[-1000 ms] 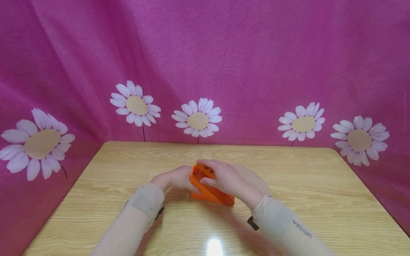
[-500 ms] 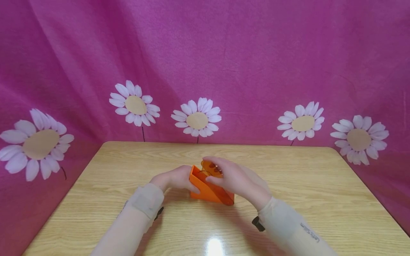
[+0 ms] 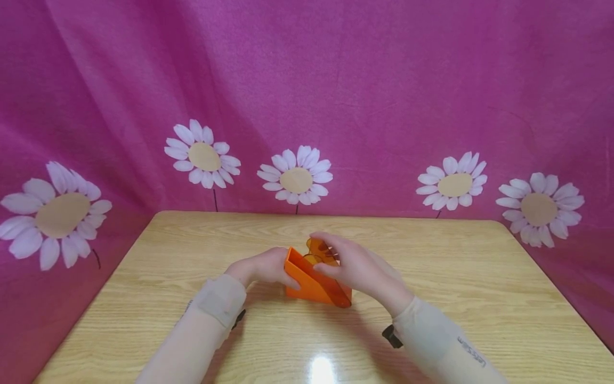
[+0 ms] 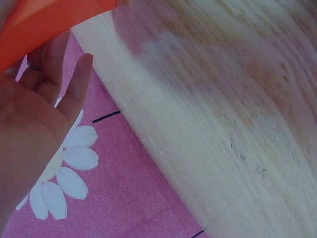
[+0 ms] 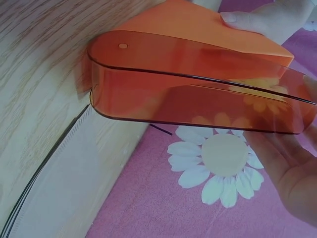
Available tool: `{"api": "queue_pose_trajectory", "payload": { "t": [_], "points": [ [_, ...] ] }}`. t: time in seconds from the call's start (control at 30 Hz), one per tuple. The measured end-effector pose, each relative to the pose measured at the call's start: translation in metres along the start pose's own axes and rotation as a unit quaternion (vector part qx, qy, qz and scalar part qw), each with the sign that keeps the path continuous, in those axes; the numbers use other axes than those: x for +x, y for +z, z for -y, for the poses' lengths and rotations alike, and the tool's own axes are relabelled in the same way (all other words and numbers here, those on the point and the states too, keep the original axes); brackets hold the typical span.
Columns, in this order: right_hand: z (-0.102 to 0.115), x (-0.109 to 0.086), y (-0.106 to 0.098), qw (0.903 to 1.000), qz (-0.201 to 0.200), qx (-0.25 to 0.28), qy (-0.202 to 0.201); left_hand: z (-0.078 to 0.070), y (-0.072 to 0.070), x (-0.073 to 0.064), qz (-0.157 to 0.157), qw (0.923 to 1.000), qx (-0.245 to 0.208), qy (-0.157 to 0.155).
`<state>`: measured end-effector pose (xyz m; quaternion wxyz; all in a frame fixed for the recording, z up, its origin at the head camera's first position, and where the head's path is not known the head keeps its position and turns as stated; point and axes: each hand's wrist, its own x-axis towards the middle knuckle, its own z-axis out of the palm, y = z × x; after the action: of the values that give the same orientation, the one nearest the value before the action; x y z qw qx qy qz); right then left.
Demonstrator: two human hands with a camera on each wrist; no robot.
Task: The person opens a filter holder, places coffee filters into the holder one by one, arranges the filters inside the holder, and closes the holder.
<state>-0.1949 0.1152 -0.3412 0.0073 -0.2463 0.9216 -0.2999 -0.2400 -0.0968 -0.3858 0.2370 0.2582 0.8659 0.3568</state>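
A wedge-shaped orange plastic box [image 3: 309, 286] stands mid-table. Its see-through orange lid [image 5: 183, 94] pivots at a round pin near the lower right corner and is swung up from the box's slanted top. My left hand [image 3: 266, 266] grips the box's left end, thumb on the near face and fingers behind; in the left wrist view, fingers [image 4: 49, 64] reach under the orange wall. My right hand [image 3: 360, 266] holds the lid's free end between thumb and fingers. Beside the lid's pivot lies a stack of pale paper coffee filters [image 5: 59, 183] with a crimped edge, mostly hidden by the right hand in the head view.
The wooden table [image 3: 192, 234] meets a pink cloth [image 3: 364, 106] printed with white daisies at its back and sides. Glare from a light [image 3: 321, 369] shows on the near table edge.
My right hand has moved right and slightly up, swinging the lid farther from the box, so the gap at the top is wider. The left hand and the box stay put.
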Motion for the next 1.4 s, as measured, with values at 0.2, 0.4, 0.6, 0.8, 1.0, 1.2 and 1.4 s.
{"api": "queue_pose_trajectory", "payload": {
  "t": [0.2, 0.4, 0.6, 0.8, 1.0, 1.2, 1.4],
  "points": [
    [-0.003, -0.002, -0.001, 0.9997, -0.006, 0.021, -0.012, 0.001, 0.0, 0.001, -0.002, 0.9999, 0.003, -0.009],
    [-0.004, -0.005, -0.002, 0.9996, -0.008, 0.028, -0.001, 0.001, 0.0, 0.002, -0.003, 0.9997, 0.003, -0.023],
    [-0.006, -0.008, -0.006, 0.9988, -0.01, 0.047, 0.004, 0.0, 0.0, 0.002, -0.001, 0.9994, 0.003, -0.036],
    [-0.008, -0.011, -0.008, 0.9977, -0.01, 0.067, -0.005, -0.001, 0.001, 0.002, 0.0, 0.9992, -0.002, -0.04],
    [-0.014, -0.015, -0.01, 0.9971, -0.023, 0.072, -0.012, 0.0, 0.001, 0.002, -0.003, 0.999, -0.002, -0.045],
    [-0.021, -0.022, -0.013, 0.9979, -0.041, 0.044, -0.024, -0.001, 0.002, 0.002, -0.006, 0.9992, -0.001, -0.039],
    [-0.026, -0.029, -0.018, 0.9984, -0.043, 0.032, -0.016, -0.002, 0.002, 0.002, -0.006, 0.9991, 0.003, -0.041]
  ]
}}
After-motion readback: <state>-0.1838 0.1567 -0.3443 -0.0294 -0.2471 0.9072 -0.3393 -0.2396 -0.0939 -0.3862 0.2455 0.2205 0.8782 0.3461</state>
